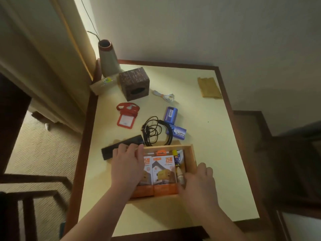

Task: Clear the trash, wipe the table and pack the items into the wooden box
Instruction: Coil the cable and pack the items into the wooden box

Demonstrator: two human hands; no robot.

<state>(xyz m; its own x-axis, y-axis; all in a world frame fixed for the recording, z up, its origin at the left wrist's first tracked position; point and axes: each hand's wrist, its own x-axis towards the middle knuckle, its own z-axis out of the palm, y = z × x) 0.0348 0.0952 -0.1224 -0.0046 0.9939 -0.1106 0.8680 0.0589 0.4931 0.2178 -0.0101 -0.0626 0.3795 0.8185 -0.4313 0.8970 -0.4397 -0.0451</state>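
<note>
A: What are the hands on?

B: The left hand lies flat, fingers spread, on the orange charger boxes inside the wooden box. The right hand rests at its right wall; whether it grips anything, I cannot tell.

A: Which step?

B: Packing, I'd judge. The black cable, blue packets, red badge holder and white cable lie beyond, so next comes a reach there.

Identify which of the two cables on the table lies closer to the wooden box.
The black cable, a loose dark coil just beyond the wooden box at its far rim. The white cable is bundled farther back, near the dark patterned cube.
</note>
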